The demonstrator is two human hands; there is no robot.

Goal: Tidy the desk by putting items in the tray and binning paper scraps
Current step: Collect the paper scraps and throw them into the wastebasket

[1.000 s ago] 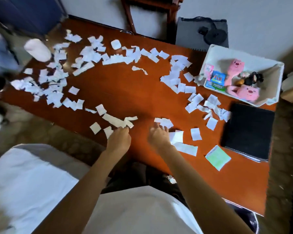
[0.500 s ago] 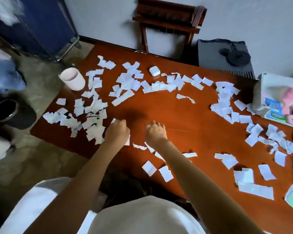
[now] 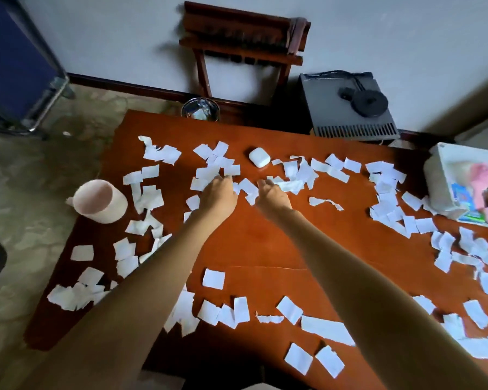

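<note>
Torn white paper scraps [image 3: 213, 278] lie scattered all over the red-brown desk [image 3: 251, 243]. Both my arms reach toward the far middle row of scraps. My left hand [image 3: 219, 192] has its fingers curled down onto scraps there. Beside it, my right hand [image 3: 271, 196] is curled too, its fingertips at a scrap. A white tray [image 3: 440, 175] at the right edge holds pink plush toys and a blue box. Past the desk's far edge stands a shiny metal bin [image 3: 200, 109]. A white earbud case [image 3: 259, 157] sits just beyond my hands.
A pink mug [image 3: 100, 201] stands near the desk's left edge. Behind the desk are a wooden chair [image 3: 243, 38] against the wall and a grey box with a black cable [image 3: 347, 108]. A blue cabinet [image 3: 12, 52] fills the far left.
Both hands moved from scraps at the desk's near edge up to the far middle row. The view swung left and up, bringing the mug, earbud case and bin into sight.
</note>
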